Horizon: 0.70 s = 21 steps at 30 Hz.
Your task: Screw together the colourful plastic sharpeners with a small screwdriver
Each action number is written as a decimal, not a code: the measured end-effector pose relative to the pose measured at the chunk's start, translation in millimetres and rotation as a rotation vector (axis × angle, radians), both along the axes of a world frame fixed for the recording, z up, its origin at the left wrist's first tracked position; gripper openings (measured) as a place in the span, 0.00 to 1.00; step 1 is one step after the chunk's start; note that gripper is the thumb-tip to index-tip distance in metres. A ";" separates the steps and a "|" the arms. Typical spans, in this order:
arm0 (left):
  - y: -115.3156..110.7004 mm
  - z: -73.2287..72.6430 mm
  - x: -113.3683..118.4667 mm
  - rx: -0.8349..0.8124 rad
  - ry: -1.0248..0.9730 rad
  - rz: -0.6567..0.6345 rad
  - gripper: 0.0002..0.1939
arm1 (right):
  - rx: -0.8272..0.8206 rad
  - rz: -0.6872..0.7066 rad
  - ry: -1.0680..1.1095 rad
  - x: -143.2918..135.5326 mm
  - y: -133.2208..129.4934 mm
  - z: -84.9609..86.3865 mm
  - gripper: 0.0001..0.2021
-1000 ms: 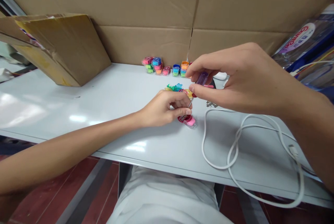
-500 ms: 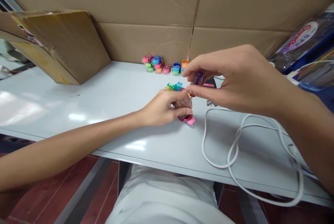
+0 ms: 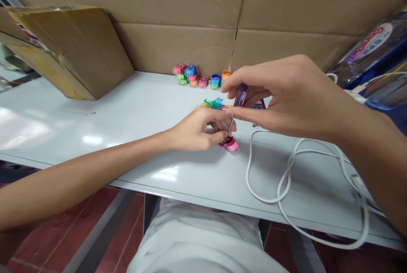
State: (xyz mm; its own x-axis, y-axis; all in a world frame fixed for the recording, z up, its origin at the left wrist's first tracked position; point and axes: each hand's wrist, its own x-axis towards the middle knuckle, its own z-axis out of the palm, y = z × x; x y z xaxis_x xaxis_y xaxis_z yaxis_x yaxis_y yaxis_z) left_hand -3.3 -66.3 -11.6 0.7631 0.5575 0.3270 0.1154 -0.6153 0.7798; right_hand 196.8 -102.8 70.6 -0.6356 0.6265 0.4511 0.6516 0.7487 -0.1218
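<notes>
Purple plastic is showing between your right hand's [image 3: 286, 99] thumb and fingers, which are pinching the screwdriver [image 3: 241, 95]; your left hand [image 3: 200, 129] is curling in, pinching the pink piece [image 3: 232, 143] at centre frame. You are apparently working the tip there, a step calling for a steady piece and shaft. Coloured pieces [image 3: 213, 103] are lying just beyond. The cable [image 3: 349, 246] is crowding lower right; the table [image 3: 127, 112] is offering more room leftward, its near edge running below your hands.
</notes>
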 end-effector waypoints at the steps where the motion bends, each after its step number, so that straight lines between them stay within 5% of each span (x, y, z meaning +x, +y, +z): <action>1: 0.1 0.0 0.2 0.002 0.006 0.008 0.06 | -0.008 0.002 -0.004 0.1 -0.2 0.0 0.08; 21: -1.1 1.5 2.9 -0.027 0.002 0.054 0.05 | -0.023 0.025 -0.047 2.1 -0.6 -0.1 0.10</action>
State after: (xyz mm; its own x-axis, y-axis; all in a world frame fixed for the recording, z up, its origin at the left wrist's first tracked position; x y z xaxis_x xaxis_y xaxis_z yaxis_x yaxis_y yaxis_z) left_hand -0.3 -67.3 -10.2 0.7320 0.6068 0.3097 0.1495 -0.5867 0.7959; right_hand 198.9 -103.4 70.4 -0.6713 0.6201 0.4060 0.6381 0.7622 -0.1091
